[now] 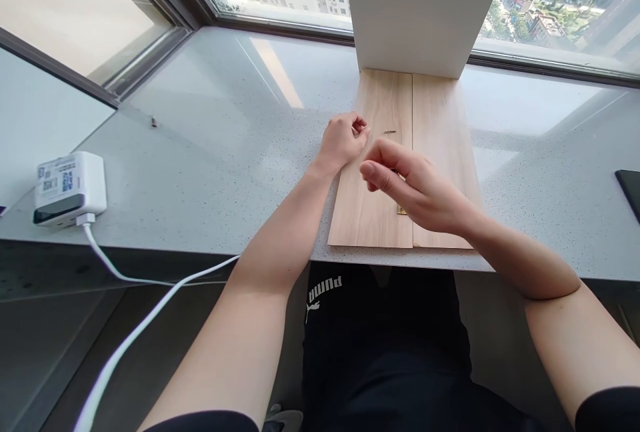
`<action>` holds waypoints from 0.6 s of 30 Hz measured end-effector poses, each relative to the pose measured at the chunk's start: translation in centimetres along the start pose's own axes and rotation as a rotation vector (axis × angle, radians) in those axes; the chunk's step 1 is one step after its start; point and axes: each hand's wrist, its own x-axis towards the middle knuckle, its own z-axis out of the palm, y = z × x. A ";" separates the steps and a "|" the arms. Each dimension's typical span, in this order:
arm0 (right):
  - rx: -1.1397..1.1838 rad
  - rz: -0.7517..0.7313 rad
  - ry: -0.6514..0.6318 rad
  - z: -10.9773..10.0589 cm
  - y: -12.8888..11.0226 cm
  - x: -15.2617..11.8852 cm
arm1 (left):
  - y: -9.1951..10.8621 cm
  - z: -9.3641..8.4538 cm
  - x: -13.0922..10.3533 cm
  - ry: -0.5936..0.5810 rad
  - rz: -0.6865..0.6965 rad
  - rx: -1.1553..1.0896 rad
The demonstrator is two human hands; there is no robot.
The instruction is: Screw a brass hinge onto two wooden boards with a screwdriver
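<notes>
Head view: left hand (344,139), right hand (417,189) loosely curled over boards (367,222), contents unclear; trousers (385,345) read "PUMA".

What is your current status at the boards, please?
Left hand curled near left edge of wooden boards; right hand over them; what either grip holds unclear. Small screw lying on boards. Right hand partly hides brass-coloured fitting.

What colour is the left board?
Left board: pale tan with wood grain, clearest in the head view.
</notes>
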 end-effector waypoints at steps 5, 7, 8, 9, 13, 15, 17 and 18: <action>-0.040 -0.052 0.309 1.9 0.5 -0.4 | 0.0 -0.3 -0.1 -0.029 0.007 -0.022; -0.042 -0.081 0.356 2.3 1.4 -0.1 | -0.2 -0.3 -0.1 -0.018 0.027 -0.019; -0.019 -0.095 0.361 2.3 1.8 0.0 | -0.2 -0.2 -0.1 -0.012 0.039 -0.019; 0.017 -0.112 0.354 2.2 2.2 0.2 | -0.3 -0.1 -0.1 -0.006 0.049 -0.019; 0.162 -0.144 0.128 1.1 2.9 1.0 | -0.4 0.5 0.0 0.032 0.037 -0.001; 0.228 -0.145 -0.164 0.1 3.1 1.4 | -0.4 0.7 0.1 0.051 0.022 0.011; 0.312 -0.158 -0.371 -0.9 3.5 1.8 | -0.5 0.8 0.2 0.051 0.016 0.018; 0.341 -0.184 -0.344 -1.4 3.7 2.0 | -0.6 0.8 0.3 0.045 0.018 0.019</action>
